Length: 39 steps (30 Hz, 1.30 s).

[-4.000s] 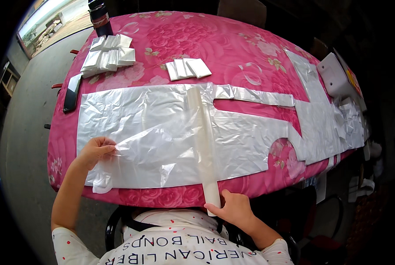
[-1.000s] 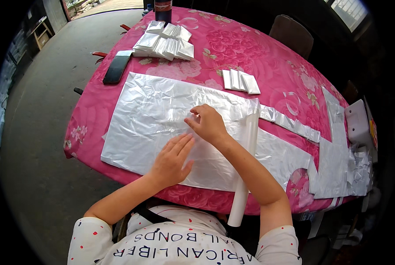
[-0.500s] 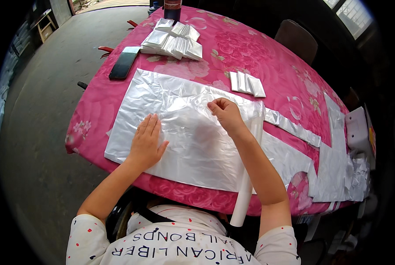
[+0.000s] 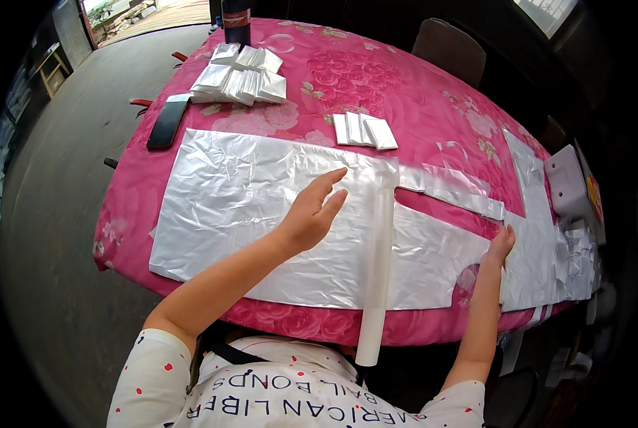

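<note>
- The silvery plastic sheet [image 4: 333, 257] is lying flat and a little wrinkled on the desk [image 4: 319, 321], right in front of the person, and its right part is showing curved cut-outs.
- A whitish tube [image 4: 377, 271] is resting across this sheet, and its lower end is sticking out over the near edge of the desk.
- The left hand [image 4: 315, 212] is staying above the sheet, to the left of the tube; its fingers are stretching out close together and the thumb is standing apart. I cannot tell if it is touching the sheet.
- The right hand [image 4: 502, 244] is being near the right end of a narrow folded strip [image 4: 447, 195]; its fingers are pointing away from the person, but I cannot tell if they are pinching something.
- A blurred, see-through flap [image 4: 458, 180] is showing just beyond this strip.
- More silvery film [image 4: 529, 257] is spreading on the right side.
- Beyond the sheet, a small row of folded packets [image 4: 365, 131] is lying.
- Farther left, a bigger heap of packets [image 4: 237, 77] is sitting between a phone [image 4: 168, 125] and a dark bottle [image 4: 236, 25].
- A white box [image 4: 566, 178] is standing at the far right.
</note>
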### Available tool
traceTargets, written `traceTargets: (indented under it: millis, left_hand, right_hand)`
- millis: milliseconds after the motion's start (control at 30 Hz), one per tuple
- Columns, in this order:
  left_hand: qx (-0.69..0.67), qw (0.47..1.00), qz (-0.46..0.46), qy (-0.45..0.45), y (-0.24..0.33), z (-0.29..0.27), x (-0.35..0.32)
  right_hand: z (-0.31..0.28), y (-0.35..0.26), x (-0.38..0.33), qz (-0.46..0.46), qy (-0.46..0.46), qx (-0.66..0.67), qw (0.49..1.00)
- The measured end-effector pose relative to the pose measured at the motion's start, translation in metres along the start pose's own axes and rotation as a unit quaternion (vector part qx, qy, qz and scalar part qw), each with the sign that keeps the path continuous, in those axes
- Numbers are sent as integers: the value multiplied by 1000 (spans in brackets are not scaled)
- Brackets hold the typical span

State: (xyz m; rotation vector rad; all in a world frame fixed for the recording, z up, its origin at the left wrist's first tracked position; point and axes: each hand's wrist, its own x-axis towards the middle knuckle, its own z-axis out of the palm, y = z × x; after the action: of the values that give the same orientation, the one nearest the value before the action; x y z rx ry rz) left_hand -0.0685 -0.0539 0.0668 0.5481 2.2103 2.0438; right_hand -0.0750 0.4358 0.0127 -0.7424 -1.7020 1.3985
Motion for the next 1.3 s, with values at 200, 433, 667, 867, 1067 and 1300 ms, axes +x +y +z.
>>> traceTargets:
  millis: [200,433,667,867,1067,1300]
  left_hand:
    - [-437,856,-272,42,-34,45,55]
    - [-424,840,-334,50,-24,33,52]
    - [-243,935,-241,96,-21,-49,-20]
    - [-198,938,-231,165,-4,-147,-127]
    - [-111,942,-235,214,12,-174,-240]
    - [173,942,-236,166,30,-142,-273]
  right_hand:
    - [30,-84,-203,-236,-469,-152,838]
    - [33,-93,-229,-419,-614,-210,635]
    - [114,-119,-306,-463,-705,-127,522]
    - [152,-173,-378,-313,-820,131,462]
    - [199,-137,-368,-481,-688,-38,542]
    - [268,-150,-455,-544,-708,-83,443]
